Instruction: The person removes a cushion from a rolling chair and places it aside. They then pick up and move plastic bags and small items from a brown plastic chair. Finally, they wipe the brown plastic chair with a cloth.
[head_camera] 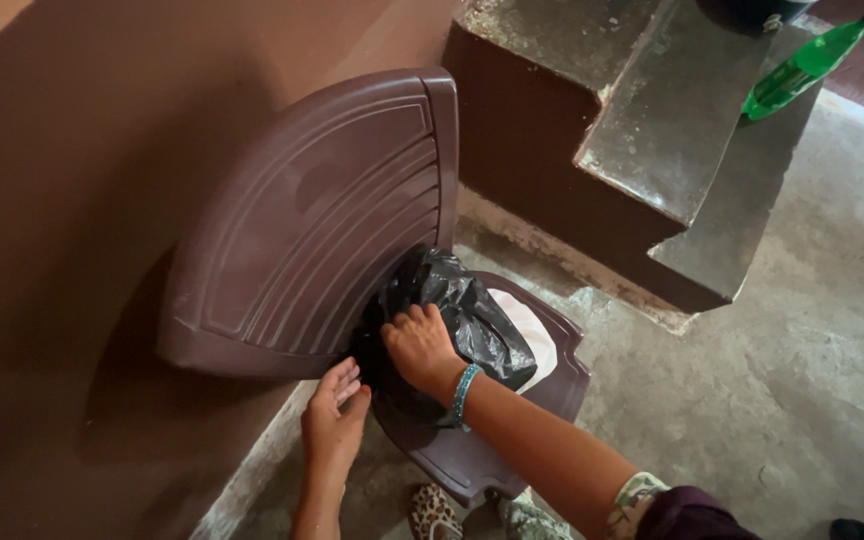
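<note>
A brown plastic corner bin stands on the floor against a brown wall, its lid tipped up against the wall. A crumpled black plastic bag sits in the bin's mouth, with something white showing beside it. My right hand, with a teal bracelet at the wrist, is closed on the bag's top edge. My left hand is at the bin's near-left rim, fingers together against the bag's lower edge; whether it grips the bag is hidden.
Dark concrete steps rise to the right of the bin, with a green plastic bottle lying on an upper step. Grey concrete floor spreads right. Patterned footwear shows at the bottom edge.
</note>
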